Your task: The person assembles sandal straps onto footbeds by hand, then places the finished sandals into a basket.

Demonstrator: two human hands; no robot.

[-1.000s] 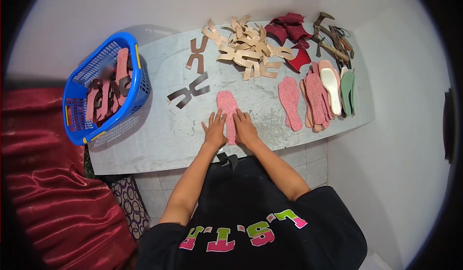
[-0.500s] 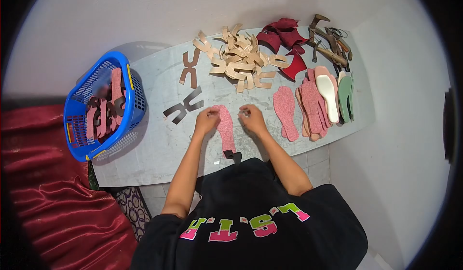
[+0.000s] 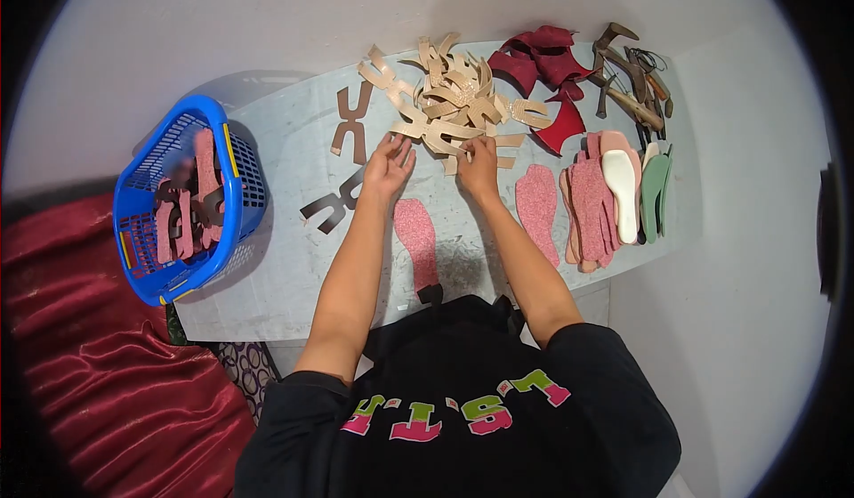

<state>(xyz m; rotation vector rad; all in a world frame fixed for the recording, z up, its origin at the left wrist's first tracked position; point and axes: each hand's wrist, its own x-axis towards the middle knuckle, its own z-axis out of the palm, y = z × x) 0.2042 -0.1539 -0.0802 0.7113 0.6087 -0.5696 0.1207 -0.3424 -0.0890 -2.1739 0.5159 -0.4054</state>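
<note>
My left hand (image 3: pixel 390 165) is open, palm partly up, at the lower left edge of a heap of beige strap pieces (image 3: pixel 463 97). At the heap's lower edge, my right hand (image 3: pixel 479 161) has its fingers bent together against the beige pieces; whether it grips one is hidden. Between my forearms lies a pink speckled insole (image 3: pixel 416 235), with a dark strap (image 3: pixel 431 294) at its near end. Two dark X-shaped pieces, one brown (image 3: pixel 350 133) and one blackish (image 3: pixel 327 214), lie left of my left hand, the lower one partly behind my wrist.
A blue basket (image 3: pixel 233 222) holding strapped pink insoles stands at the left. Dark red pieces (image 3: pixel 556 62) lie at the back right, beside a hammer and hand tools (image 3: pixel 632 102). Pink (image 3: pixel 536 204), white (image 3: pixel 620 186) and green (image 3: pixel 655 191) soles lie at the right.
Both hands have moved forward from beside the pink insole to the beige heap. The left hand's fingers have spread. The view has shifted slightly.
</note>
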